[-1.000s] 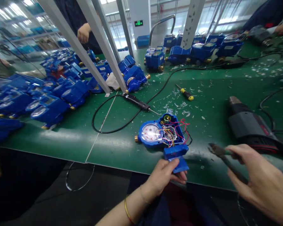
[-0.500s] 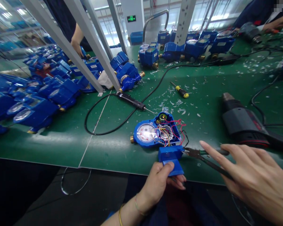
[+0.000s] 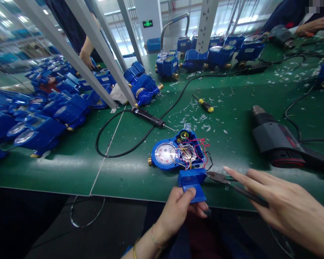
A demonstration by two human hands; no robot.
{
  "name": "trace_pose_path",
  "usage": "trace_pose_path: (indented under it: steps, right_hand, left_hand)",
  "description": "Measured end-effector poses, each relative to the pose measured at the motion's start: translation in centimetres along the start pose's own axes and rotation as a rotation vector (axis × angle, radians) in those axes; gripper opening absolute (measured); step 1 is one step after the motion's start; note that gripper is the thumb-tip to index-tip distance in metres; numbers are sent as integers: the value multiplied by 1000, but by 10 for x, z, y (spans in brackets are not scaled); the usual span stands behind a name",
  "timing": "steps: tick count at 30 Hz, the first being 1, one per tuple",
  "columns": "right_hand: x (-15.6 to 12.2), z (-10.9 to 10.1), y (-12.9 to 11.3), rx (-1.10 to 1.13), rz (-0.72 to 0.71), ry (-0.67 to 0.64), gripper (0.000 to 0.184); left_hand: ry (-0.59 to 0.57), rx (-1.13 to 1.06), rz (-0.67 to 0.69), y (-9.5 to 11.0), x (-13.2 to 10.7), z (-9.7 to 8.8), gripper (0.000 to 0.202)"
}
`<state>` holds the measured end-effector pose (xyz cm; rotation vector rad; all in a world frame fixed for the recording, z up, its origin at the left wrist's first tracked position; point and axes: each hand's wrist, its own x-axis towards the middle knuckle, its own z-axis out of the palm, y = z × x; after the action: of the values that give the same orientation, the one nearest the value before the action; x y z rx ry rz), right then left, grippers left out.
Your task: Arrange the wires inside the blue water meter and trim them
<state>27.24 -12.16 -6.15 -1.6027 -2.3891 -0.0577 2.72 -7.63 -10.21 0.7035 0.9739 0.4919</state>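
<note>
An opened blue water meter (image 3: 166, 154) lies on the green bench, its round dial to the left and a housing full of red, black and yellow wires to the right. My left hand (image 3: 178, 205) grips a blue plastic cover (image 3: 194, 192) at the bench edge, thumb on its face; wires run from the meter to it. My right hand (image 3: 278, 201) is closed around the handles of pliers (image 3: 221, 178), index finger stretched along them. The jaws of the pliers are at the right edge of the cover; whether they bite on it I cannot tell.
A heat gun (image 3: 275, 138) lies at the right. Behind the meter are a yellow-black screwdriver (image 3: 203, 104) and a corded electric screwdriver (image 3: 148, 117). Blue meters (image 3: 40, 129) crowd the left, beside slanted metal posts (image 3: 91, 46). Plastic scraps litter the bench. Co-workers' hands (image 3: 86, 59) show at the back.
The pliers and my right hand have shifted slightly, with the handles closer together now. My left hand still holds the cover. The whole view has moved a little.
</note>
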Motion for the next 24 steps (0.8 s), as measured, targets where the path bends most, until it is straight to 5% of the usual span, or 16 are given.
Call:
trace_pose_path:
  steps: [10,19,24]
  right_hand:
    - [9,-4,6,648,289,-256,41]
    - [-2,-2,10,775,380,-80,33]
    - [-27,-3,37,843,422,32,29]
  left_hand:
    - [-15,15,-7,1,-1,-1,56]
    - [-107,9,-12,4,0,-1,53]
    - [-82,-75,-56,0,-1,-5,49]
